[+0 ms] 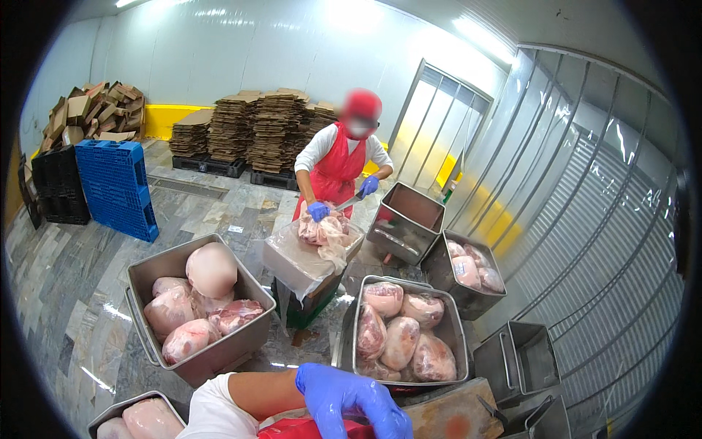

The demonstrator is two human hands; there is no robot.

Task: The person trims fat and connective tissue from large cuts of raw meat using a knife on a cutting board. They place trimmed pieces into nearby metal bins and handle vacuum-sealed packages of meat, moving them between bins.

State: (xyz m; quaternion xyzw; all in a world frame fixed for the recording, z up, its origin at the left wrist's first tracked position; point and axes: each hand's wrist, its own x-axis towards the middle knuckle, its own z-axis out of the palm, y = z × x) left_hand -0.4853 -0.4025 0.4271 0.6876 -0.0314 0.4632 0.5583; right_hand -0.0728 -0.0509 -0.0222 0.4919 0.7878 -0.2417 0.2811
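Left glove [347, 399]: at 6 o'clock, blue, fingers bent downward; whether the grip is parted or closed on anything, I cannot tell.
Right hand: out of view.
Wooden board [439, 421]: at 5 o'clock, just beside the left fingertips; contact unclear.
Meat pieces [400, 342]: at 5 o'clock, heaped in a steel bin [455, 322] beyond the board.
Co-worker [342, 164]: at 12 o'clock, holding a knife [349, 203] over meat.
Slip risk: slick-looking gloves could lose a damp piece; shiny patches on the floor [113, 311], if wet, could upset footing.

White walls [270, 62] above grey floor [80, 285]
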